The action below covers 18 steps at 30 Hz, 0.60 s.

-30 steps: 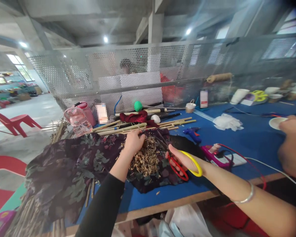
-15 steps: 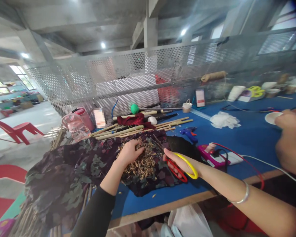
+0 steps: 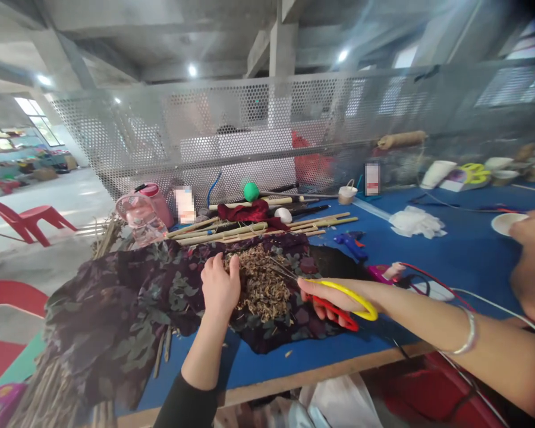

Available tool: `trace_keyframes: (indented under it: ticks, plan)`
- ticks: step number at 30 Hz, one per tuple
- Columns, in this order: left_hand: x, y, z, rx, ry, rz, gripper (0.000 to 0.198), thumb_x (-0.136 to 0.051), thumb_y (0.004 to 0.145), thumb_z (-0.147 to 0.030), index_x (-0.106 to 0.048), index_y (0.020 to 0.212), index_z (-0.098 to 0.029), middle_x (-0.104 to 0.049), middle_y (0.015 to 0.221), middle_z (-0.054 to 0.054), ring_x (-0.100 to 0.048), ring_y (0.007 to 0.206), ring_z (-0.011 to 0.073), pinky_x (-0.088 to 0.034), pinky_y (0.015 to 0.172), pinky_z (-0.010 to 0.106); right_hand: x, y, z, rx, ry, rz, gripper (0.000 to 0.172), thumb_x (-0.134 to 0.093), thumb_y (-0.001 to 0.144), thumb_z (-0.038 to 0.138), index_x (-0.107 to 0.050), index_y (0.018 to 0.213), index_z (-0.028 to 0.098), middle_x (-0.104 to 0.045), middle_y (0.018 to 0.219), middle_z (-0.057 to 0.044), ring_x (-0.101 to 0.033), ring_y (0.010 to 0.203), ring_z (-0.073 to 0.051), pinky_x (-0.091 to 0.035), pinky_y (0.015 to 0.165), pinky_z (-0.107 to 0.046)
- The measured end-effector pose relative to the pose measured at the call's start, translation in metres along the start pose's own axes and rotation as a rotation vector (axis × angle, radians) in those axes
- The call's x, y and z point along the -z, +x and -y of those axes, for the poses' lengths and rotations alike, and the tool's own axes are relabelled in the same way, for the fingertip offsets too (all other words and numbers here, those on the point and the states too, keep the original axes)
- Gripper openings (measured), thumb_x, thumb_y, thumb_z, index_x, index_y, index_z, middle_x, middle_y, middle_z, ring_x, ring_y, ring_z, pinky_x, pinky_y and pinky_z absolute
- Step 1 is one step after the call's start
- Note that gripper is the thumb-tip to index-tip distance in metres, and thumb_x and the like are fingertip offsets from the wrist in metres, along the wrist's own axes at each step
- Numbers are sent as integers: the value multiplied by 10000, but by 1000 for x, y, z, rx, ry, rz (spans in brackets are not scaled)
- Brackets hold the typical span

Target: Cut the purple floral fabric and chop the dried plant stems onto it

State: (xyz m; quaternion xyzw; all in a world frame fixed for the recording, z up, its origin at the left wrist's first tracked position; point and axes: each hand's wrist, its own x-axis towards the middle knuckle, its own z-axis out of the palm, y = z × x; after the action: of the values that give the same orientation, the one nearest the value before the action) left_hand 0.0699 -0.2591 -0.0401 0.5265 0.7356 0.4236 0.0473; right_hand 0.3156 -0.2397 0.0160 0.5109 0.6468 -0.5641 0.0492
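Note:
My left hand (image 3: 220, 288) rests at the left side of a pile of dried brown plant bits (image 3: 265, 291), fingers stretched and thumb apart, with nothing visible in it. The pile lies on a dark floral cloth (image 3: 116, 309) spread over the blue table (image 3: 267, 368). To the right, my right hand (image 3: 323, 294) is closed around scissors (image 3: 366, 308) with one yellow and one red handle loop. Their thin blades point left over the pile's right side.
Behind the cloth lie bamboo sticks (image 3: 245, 232), dark red cloth (image 3: 245, 211) and a green ball (image 3: 251, 191). A blue glue gun (image 3: 351, 244), a purple power strip (image 3: 381, 274) and cables lie right. Another person's hand (image 3: 532, 238) holds a white bowl (image 3: 504, 224).
My left hand has drawn back from on top of the pile to its left edge, fingers now straighter. The scissors' blades now reach over the pile. The view has shifted slightly.

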Motion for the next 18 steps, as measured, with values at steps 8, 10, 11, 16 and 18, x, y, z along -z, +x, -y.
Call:
trace_keyframes:
  ticks: [8,10,11,16,18]
  plan:
    - [-10,1,-1,-5,-202,182,475,-529,779,-562,-656,985,-153,-652,1012,143,-582,1000,267,-421,911,391,-7,17,36,-47,-11,98,721,-157,785,773,-491,916,146,-563,643,-63,-506,530,-122,-436,428,-202]
    - [-13,0,-2,-24,-220,159,427,-601,752,-494,-651,999,-149,-644,1022,132,-581,992,250,-428,907,378,-9,25,41,-52,0,109,762,-141,757,802,-495,900,142,-565,623,-66,-513,532,-130,-449,440,-219]
    - [-14,-1,-3,-37,-226,145,414,-627,742,-453,-640,1021,-148,-637,1029,127,-578,993,244,-431,906,375,-10,29,42,-57,19,114,777,-136,743,815,-495,887,141,-567,613,-67,-516,527,-131,-450,443,-224]
    - [-16,-4,-5,-149,-284,151,265,-647,748,-293,-623,981,-169,-620,989,81,-575,952,202,-440,885,344,-11,44,37,-37,149,147,799,-157,692,859,-491,852,152,-581,587,-72,-524,479,-130,-430,415,-218]
    - [-16,-4,-6,-185,-298,197,158,-636,755,-246,-630,896,-175,-624,935,59,-583,907,185,-446,857,327,-12,48,35,-42,179,137,798,-171,685,864,-495,843,152,-561,552,-50,-493,429,-115,-426,399,-221]
